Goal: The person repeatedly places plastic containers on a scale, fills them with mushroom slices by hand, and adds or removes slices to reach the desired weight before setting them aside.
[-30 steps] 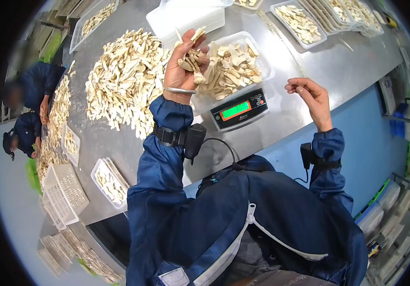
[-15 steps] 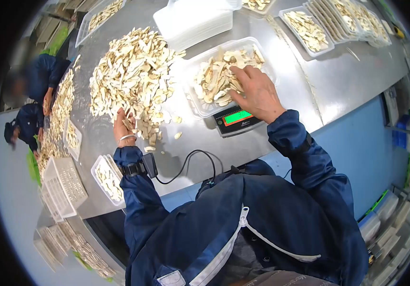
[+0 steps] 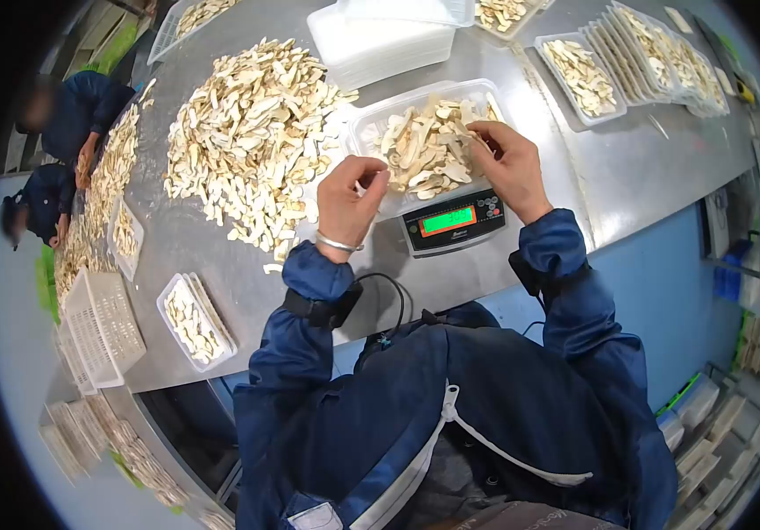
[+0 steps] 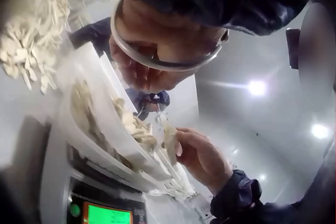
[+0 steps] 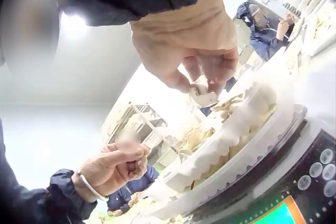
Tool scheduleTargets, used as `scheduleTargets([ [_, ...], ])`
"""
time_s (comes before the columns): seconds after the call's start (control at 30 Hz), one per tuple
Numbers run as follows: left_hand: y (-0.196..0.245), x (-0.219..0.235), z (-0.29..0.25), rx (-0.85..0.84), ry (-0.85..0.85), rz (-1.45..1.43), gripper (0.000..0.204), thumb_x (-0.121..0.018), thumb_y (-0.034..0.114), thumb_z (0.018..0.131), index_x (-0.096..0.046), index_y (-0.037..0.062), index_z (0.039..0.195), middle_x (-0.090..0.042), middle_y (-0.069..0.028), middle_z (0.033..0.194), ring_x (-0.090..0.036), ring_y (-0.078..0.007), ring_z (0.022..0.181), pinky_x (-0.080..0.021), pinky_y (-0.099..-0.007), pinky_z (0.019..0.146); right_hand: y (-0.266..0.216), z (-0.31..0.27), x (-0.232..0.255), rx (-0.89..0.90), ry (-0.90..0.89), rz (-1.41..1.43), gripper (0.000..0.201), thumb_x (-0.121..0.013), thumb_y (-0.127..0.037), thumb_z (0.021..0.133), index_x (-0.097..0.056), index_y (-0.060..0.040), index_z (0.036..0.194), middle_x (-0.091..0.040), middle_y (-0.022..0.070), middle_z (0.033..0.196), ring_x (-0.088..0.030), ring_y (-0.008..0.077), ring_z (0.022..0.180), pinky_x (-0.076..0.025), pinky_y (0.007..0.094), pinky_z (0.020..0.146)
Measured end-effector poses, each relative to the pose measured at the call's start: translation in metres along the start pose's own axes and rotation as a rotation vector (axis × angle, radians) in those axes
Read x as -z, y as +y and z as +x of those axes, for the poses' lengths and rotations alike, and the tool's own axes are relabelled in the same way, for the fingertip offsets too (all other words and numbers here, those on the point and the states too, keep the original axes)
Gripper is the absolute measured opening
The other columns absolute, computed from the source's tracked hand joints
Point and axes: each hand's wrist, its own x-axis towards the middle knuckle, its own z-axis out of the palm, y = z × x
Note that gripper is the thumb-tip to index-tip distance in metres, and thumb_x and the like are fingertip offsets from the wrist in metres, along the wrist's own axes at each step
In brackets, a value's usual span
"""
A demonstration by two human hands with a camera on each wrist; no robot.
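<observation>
In the head view a clear plastic tray (image 3: 364,132) heaped with pale dried mushroom slices (image 3: 429,146) sits on a digital scale (image 3: 455,223) with a lit green display. My right hand (image 3: 514,168) is over the tray's right side and pinches a mushroom slice (image 5: 203,97) between thumb and fingers, just above the heap. At the tray's left edge is my left hand (image 3: 349,201), thumb and fingers bent toward each other, a metal bangle (image 3: 340,241) on its wrist. I cannot tell whether it holds a slice.
A large pile of loose slices (image 3: 247,146) lies left of the tray. Stacked clear containers (image 3: 380,44) stand behind it. Filled trays (image 3: 579,79) line the back right; another filled tray (image 3: 193,327) and white baskets (image 3: 106,327) are at left. Two people work at the far left.
The left hand first held slices over the tray, then reached into the loose pile, and is now back at the tray's left edge. The right hand moved in from the right to the tray.
</observation>
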Motion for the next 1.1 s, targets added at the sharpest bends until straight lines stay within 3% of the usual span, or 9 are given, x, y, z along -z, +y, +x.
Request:
scheduleTargets([
  [0.13,0.007,-0.018,0.003,0.228,0.017,-0.502,0.012,-0.064,0.010,0.087,-0.067,0.0012,0.095,-0.065,-0.0028,0.078,-0.055,-0.0061,0.067,-0.041,-0.0193,0.059,0.015,0.011,0.014,-0.178,0.015,0.229,0.024,-0.064,-0.013,0.083,-0.066,0.0006,0.103,-0.063,0.0012,0.078,-0.054,0.0042,0.070,-0.046,0.0214,0.064],
  [0.27,0.006,-0.001,0.002,0.378,-0.169,-0.670,0.040,-0.046,0.036,0.097,-0.059,0.0020,0.112,-0.064,-0.0083,0.091,-0.060,-0.0132,0.076,-0.048,-0.0244,0.066,-0.029,0.013,0.020,-0.097,-0.038,0.466,0.028,-0.064,-0.014,0.083,-0.064,0.0043,0.104,-0.064,0.0039,0.079,-0.056,0.0066,0.071,-0.047,0.0227,0.065],
  [0.43,0.051,-0.009,-0.011,0.707,-0.071,-1.266,0.066,-0.025,0.058,0.096,-0.046,0.0038,0.127,-0.063,-0.0165,0.105,-0.064,-0.0244,0.082,-0.052,-0.0324,0.064,-0.088,0.002,-0.016,0.193,-0.423,0.084,0.037,-0.065,-0.018,0.083,-0.060,-0.0038,0.117,-0.066,0.0088,0.097,-0.058,0.0131,0.076,-0.049,0.0286,0.070],
  [0.5,-0.004,0.004,-0.022,0.609,-0.156,-1.488,0.059,-0.031,0.055,0.097,-0.050,0.0047,0.120,-0.063,-0.0156,0.102,-0.063,-0.0240,0.084,-0.050,-0.0316,0.060,-0.087,0.006,-0.019,0.291,-0.245,0.044,0.036,-0.064,-0.018,0.085,-0.060,-0.0040,0.118,-0.066,0.0094,0.097,-0.059,0.0137,0.073,-0.049,0.0280,0.068],
  [0.57,-0.035,0.031,-0.030,0.652,-0.060,-1.568,0.050,-0.037,0.048,0.098,-0.050,0.0056,0.120,-0.063,-0.0135,0.096,-0.061,-0.0210,0.076,-0.047,-0.0305,0.057,-0.076,0.014,0.002,0.163,-0.148,0.129,0.030,-0.060,-0.014,0.088,-0.061,-0.0031,0.116,-0.067,0.0078,0.097,-0.061,0.0115,0.078,-0.050,0.0260,0.069],
  [0.63,-0.057,0.062,-0.040,0.614,0.129,-1.412,0.042,-0.044,0.040,0.097,-0.049,0.0055,0.119,-0.060,-0.0132,0.094,-0.057,-0.0181,0.072,-0.043,-0.0241,0.055,-0.057,0.019,0.030,0.115,-0.104,0.051,0.026,-0.057,-0.011,0.091,-0.062,-0.0017,0.114,-0.067,0.0056,0.096,-0.061,0.0103,0.083,-0.049,0.0238,0.070],
  [0.7,-0.086,0.093,-0.049,0.618,0.267,-1.198,0.037,-0.046,0.036,0.097,-0.049,0.0063,0.119,-0.060,-0.0126,0.095,-0.055,-0.0164,0.069,-0.042,-0.0237,0.053,-0.025,0.019,0.054,0.033,-0.022,0.098,0.026,-0.063,-0.018,0.086,-0.065,0.0002,0.105,-0.067,0.0042,0.082,-0.059,0.0090,0.069,-0.048,0.0243,0.064],
  [0.83,-0.139,0.138,-0.063,0.667,0.344,-1.056,0.027,-0.047,0.029,0.096,-0.049,0.0076,0.113,-0.058,-0.0078,0.081,-0.050,-0.0137,0.061,-0.039,-0.0234,0.048,0.009,-0.003,0.088,-0.166,0.019,-0.025,0.027,-0.057,-0.017,0.086,-0.067,-0.0002,0.105,-0.068,0.0044,0.083,-0.060,0.0101,0.068,-0.047,0.0236,0.065],
  [1.1,-0.193,0.183,-0.078,0.700,0.419,-0.955,0.031,-0.041,0.034,0.097,-0.050,0.0087,0.113,-0.060,-0.0083,0.089,-0.056,-0.0173,0.076,-0.044,-0.0245,0.053,0.033,-0.027,0.098,-0.239,0.053,-0.215,0.018,-0.060,-0.013,0.084,-0.069,-0.0026,0.096,-0.063,0.0039,0.071,-0.056,0.0107,0.063,-0.046,0.0251,0.062],
])
